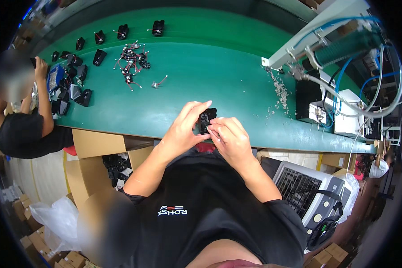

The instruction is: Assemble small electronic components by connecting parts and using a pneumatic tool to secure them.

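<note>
Near the table's front edge, my left hand (183, 125) grips a small black plastic housing (207, 116), with the thumb along its lower end and the fingers along its far left side. My right hand (233, 140) is closed in a pinch at the housing's right side, its fingertips over the open inside. What the pinch holds, if anything, is too small and hidden to tell. Beyond the hands lies a loose part with red and black wires (156, 84). Further back is a heap of similar wired parts (131, 60).
Several black housings (158, 27) line the back. More housings (82, 97) and a blue tray (54, 77) lie beside a co-worker (27, 127) at left. Small pale bits (280, 91) lie near a hosed machine (317, 111) at right. A cardboard box (98, 144) and grey air cooler (299, 185) stand below.
</note>
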The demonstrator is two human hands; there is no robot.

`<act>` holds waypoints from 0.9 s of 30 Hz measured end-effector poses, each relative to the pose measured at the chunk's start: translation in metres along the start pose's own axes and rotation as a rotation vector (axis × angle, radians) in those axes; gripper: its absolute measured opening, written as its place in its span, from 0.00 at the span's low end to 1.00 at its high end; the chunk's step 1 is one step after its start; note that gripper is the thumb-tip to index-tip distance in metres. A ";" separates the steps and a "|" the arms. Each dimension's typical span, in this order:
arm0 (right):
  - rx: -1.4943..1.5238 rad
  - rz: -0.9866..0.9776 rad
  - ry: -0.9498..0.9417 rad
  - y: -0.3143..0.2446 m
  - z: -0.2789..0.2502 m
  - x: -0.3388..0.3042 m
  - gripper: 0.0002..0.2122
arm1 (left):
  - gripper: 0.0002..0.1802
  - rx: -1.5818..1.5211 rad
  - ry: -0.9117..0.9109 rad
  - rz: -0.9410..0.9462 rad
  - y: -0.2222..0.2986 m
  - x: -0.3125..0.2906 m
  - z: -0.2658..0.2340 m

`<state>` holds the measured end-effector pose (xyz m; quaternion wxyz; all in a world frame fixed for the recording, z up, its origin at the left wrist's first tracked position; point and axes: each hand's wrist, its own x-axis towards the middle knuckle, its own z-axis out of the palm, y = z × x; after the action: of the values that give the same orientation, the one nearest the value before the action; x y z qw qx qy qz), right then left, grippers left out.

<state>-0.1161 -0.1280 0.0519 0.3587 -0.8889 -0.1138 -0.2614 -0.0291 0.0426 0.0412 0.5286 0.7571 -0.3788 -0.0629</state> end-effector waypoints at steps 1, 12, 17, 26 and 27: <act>-0.003 0.005 0.004 0.000 -0.002 -0.002 0.10 | 0.51 0.010 -0.019 -0.022 0.001 0.001 0.001; -0.117 0.040 -0.064 0.000 -0.001 0.000 0.09 | 0.46 0.116 0.000 0.057 0.003 0.001 0.012; -0.010 0.223 -0.091 0.010 -0.005 -0.004 0.11 | 0.44 0.263 -0.009 0.198 -0.016 0.022 0.012; 0.188 0.483 -0.127 0.027 -0.025 -0.004 0.17 | 0.47 -0.046 -0.070 0.071 -0.047 0.042 0.039; 0.117 0.354 0.027 0.017 -0.035 -0.001 0.16 | 0.48 -0.001 -0.045 0.048 -0.045 0.041 0.038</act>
<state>-0.1237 -0.1649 0.0628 0.4517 -0.8690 0.0340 -0.1990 0.0043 -0.0056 -0.0012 0.5216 0.7461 -0.4083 -0.0673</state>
